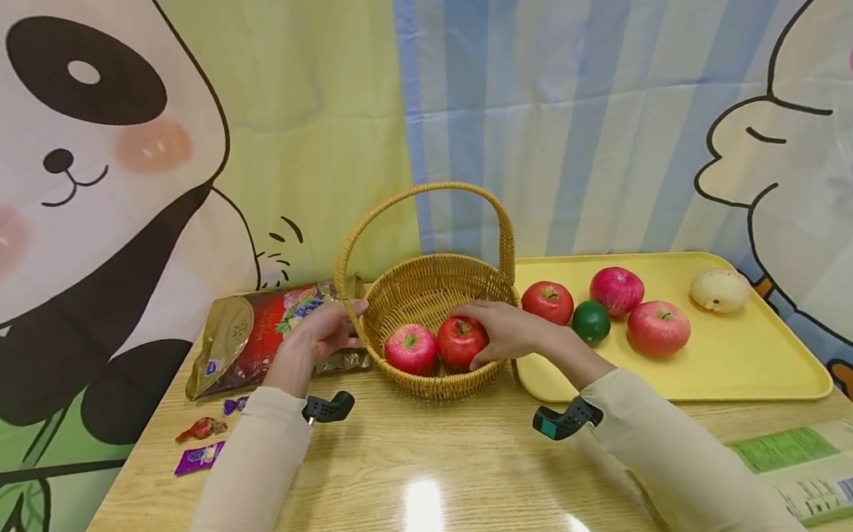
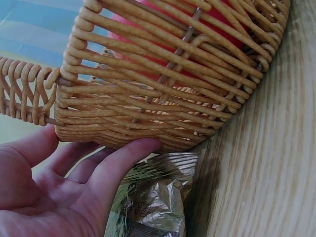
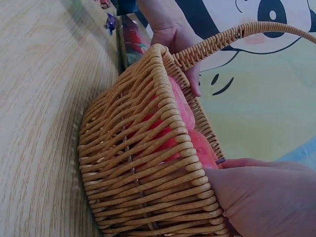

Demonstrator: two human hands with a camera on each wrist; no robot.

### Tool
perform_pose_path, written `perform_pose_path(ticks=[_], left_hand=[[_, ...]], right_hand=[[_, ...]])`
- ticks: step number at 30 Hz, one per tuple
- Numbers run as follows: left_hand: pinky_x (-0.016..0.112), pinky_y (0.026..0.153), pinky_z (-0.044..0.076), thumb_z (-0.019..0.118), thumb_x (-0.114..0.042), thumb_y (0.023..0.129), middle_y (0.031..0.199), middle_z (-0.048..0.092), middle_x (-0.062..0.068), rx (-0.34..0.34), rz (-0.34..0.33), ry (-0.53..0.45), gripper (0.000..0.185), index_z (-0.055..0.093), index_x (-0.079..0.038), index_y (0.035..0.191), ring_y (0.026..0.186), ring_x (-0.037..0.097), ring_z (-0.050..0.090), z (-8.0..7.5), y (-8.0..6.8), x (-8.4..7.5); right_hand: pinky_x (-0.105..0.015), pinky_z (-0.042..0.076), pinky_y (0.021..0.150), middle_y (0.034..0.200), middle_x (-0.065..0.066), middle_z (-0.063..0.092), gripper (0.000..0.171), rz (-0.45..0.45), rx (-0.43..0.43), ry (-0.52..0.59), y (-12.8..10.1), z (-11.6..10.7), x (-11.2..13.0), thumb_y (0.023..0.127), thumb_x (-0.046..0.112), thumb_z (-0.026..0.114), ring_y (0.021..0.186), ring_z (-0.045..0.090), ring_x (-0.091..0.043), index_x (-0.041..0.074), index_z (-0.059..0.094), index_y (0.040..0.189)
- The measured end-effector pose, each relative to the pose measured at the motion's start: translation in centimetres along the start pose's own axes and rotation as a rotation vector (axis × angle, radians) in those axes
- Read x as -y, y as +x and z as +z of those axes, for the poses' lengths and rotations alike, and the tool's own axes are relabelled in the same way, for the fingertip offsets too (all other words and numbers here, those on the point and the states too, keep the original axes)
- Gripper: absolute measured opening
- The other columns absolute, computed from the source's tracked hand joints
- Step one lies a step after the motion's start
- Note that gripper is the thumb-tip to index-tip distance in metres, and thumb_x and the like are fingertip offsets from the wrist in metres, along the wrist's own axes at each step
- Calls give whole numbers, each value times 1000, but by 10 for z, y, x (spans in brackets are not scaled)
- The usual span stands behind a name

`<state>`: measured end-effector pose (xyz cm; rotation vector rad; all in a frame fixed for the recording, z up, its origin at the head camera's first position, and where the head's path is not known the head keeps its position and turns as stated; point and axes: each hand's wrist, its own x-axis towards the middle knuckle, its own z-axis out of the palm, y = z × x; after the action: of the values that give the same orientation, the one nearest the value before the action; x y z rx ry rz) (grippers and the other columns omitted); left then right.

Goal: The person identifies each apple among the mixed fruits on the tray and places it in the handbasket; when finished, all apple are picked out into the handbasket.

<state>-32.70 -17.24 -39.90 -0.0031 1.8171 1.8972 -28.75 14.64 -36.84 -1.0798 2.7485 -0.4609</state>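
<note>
A wicker basket (image 1: 438, 277) with a tall arched handle stands on the table, and a pink apple (image 1: 411, 350) lies inside it. Beside that, a red apple (image 1: 461, 343) sits within the basket's near right rim. My right hand (image 1: 505, 327) reaches over this rim and grips the red apple; some fingertips are hidden behind it. At the basket's left side, my left hand (image 1: 326, 328) touches the outer wall near the handle's base. Its fingers are extended along the weave, as the left wrist view shows in this hand (image 2: 74, 182).
A yellow tray (image 1: 736, 371) at the right bears several fruits, including a dark green one (image 1: 591, 321). Behind my left hand lies a red and gold candy bag (image 1: 252, 346), with loose wrapped candies (image 1: 201, 429) nearer. A green-and-white package (image 1: 826, 468) lies at front right.
</note>
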Motion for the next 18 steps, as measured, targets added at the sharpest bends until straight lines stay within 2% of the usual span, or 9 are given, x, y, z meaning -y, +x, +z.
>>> perform_pose_path(ticks=[18], left_hand=[[48,100,48,42,-21,104,152,31,25,6,-9,-12,51,30,5,146,139,39,36,1,-1,-2]], right_hand=[[-52,45,103,144,-14,47,80,42,40,5,2,0,1,77,33,82,129,48,-35,14,43,144]])
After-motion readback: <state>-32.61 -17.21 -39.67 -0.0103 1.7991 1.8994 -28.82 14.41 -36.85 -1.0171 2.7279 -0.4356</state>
